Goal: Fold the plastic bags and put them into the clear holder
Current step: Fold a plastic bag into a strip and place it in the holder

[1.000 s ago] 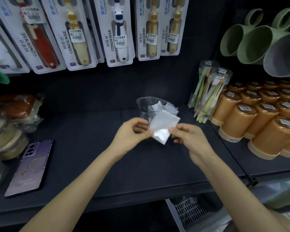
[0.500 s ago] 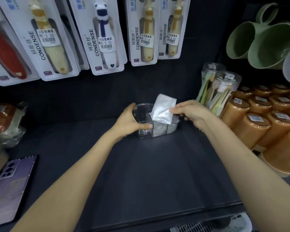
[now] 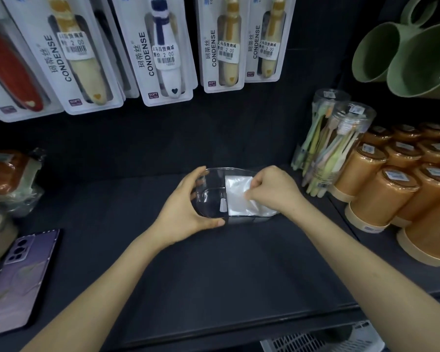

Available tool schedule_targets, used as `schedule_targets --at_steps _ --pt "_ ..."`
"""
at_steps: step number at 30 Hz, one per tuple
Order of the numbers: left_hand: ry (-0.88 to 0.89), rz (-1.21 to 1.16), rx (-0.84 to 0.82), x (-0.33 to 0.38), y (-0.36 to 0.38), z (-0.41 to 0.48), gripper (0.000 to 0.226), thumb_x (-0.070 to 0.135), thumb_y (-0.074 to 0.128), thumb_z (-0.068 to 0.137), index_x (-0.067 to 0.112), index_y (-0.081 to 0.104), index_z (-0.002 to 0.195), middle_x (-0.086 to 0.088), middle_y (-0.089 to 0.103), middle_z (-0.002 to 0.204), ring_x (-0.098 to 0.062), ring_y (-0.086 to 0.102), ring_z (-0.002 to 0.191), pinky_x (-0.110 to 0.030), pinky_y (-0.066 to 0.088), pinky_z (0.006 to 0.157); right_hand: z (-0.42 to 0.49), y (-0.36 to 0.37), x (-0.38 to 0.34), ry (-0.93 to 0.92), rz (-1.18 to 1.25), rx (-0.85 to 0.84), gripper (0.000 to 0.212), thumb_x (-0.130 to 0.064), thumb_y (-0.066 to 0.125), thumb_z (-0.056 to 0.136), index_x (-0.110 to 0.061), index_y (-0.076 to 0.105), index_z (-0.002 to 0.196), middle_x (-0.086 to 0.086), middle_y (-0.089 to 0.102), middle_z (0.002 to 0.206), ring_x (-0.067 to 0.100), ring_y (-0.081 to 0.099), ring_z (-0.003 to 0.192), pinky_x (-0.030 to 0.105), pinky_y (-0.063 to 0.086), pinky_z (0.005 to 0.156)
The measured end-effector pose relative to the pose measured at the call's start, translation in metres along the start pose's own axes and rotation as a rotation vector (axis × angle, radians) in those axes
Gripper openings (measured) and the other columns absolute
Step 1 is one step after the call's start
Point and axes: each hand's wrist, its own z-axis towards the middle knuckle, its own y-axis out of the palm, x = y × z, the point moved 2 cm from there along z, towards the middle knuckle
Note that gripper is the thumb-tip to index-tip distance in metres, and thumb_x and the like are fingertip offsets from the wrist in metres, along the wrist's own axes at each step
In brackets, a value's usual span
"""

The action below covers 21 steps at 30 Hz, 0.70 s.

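A clear plastic holder (image 3: 210, 199) stands on the dark shelf, divided into a left and a right compartment. My left hand (image 3: 186, 212) grips its left end, thumb along the front wall and fingers over the back rim. A folded whitish plastic bag (image 3: 239, 196) fills the right compartment. My right hand (image 3: 272, 189) reaches over that compartment from the right and pinches the bag's upper edge with curled fingers. The left compartment looks empty apart from a small white tag.
A purple phone (image 3: 21, 278) lies at the shelf's left front. Wrapped goods (image 3: 8, 174) sit at the far left. Clear tubs of toothbrushes (image 3: 333, 141) and rows of orange cups (image 3: 391, 184) stand to the right. Packaged toothbrushes (image 3: 163, 49) hang above, green mugs (image 3: 404, 47) at the upper right.
The folded bag went from being held in front of the holder, to above it, down into the right compartment. My left hand moved from the bag to the holder's left end.
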Motion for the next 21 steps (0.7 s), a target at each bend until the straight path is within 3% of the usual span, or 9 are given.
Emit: schedule_targets --at_steps 4,8,12,14,17,19,21 --pt "0.014 0.004 0.014 0.002 -0.001 -0.011 0.107 0.01 0.093 0.055 0.036 0.032 0.139 0.014 0.04 0.143 0.015 0.041 0.123 -0.014 0.038 0.104 -0.02 0.008 -0.003 -0.193 -0.101 0.271 0.007 -0.015 0.069 0.07 -0.018 0.062 0.071 0.002 0.065 0.084 0.026 0.058 0.083 0.034 0.044 0.075" --pt "0.023 0.013 -0.011 0.004 -0.004 -0.017 0.108 0.008 0.092 0.056 0.033 0.031 0.141 0.013 0.039 0.143 0.022 0.04 0.118 -0.008 0.037 0.1 -0.034 0.013 0.004 -0.402 -0.103 0.497 0.029 -0.02 0.075 0.064 -0.022 0.066 0.092 0.0 0.056 0.092 0.023 0.052 0.082 0.032 0.028 0.076" --pt "0.051 0.03 -0.019 0.007 -0.005 -0.023 0.105 0.005 0.091 0.057 0.034 0.031 0.138 0.015 0.039 0.141 0.025 0.04 0.114 -0.003 0.036 0.096 -0.038 0.017 0.011 -0.465 -0.093 0.435 0.025 -0.039 0.059 0.076 -0.033 0.074 0.095 0.002 0.06 0.115 0.026 0.055 0.1 0.033 0.023 0.088" --pt "0.059 0.03 -0.023 0.007 -0.005 -0.025 0.105 0.004 0.091 0.057 0.033 0.031 0.138 0.018 0.038 0.138 0.024 0.041 0.114 -0.003 0.036 0.096 -0.04 0.019 0.012 -0.436 -0.065 0.334 0.039 -0.051 0.045 0.08 -0.035 0.074 0.099 0.004 0.058 0.128 0.027 0.052 0.114 0.034 0.021 0.095" --pt "0.07 0.036 -0.039 0.007 -0.005 -0.027 0.106 0.008 0.092 0.055 0.038 0.031 0.137 0.025 0.036 0.137 0.018 0.043 0.119 -0.01 0.037 0.1 -0.042 0.018 0.011 -0.372 -0.052 0.216 0.061 -0.071 0.035 0.07 -0.04 0.069 0.11 -0.001 0.048 0.14 0.021 0.039 0.129 0.035 0.014 0.106" --pt "0.073 0.04 -0.041 0.008 -0.004 -0.029 0.105 0.018 0.091 0.051 0.045 0.03 0.133 0.027 0.036 0.138 0.015 0.043 0.12 -0.012 0.038 0.101 -0.042 0.017 0.008 -0.353 -0.096 0.171 0.068 -0.078 0.04 0.063 -0.043 0.065 0.115 -0.003 0.041 0.145 0.018 0.032 0.134 0.037 0.009 0.111" --pt "0.068 0.038 -0.039 0.009 -0.003 -0.03 0.103 0.024 0.087 0.05 0.048 0.03 0.131 0.027 0.036 0.138 0.014 0.044 0.121 -0.014 0.039 0.101 -0.041 0.019 0.005 -0.336 -0.173 0.13 0.061 -0.075 0.057 0.067 -0.045 0.062 0.119 -0.003 0.035 0.149 0.018 0.026 0.138 0.043 0.004 0.116"
